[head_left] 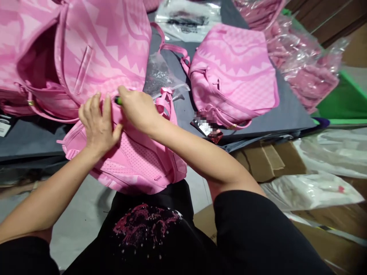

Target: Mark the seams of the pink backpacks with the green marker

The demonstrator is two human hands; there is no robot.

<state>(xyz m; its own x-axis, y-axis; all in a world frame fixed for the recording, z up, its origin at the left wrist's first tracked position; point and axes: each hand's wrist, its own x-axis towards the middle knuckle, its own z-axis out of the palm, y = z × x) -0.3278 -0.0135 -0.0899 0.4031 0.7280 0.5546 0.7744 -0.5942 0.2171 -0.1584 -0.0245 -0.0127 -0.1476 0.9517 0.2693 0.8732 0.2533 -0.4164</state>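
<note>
A pink backpack [143,156] leans over the table's front edge against my lap, its perforated back panel facing up. My left hand [99,124] lies on the backpack's upper part with its fingers stretched out and the thumb apart. Close beside it, my right hand [139,110] is closed around a small green-and-black tool [118,100]. Only a short piece of the tool shows, so its kind is hidden. Just beyond my hands stands a larger patterned pink backpack [109,46] with its main pocket gaping.
To the right, another pink backpack [235,72] lies on the grey table [295,110], a hang tag [205,128] beside it. Plastic-wrapped pink bags [309,76] sit behind, by a green bin [344,99]. Cardboard boxes [263,160] and plastic bags [315,191] fill the floor at right.
</note>
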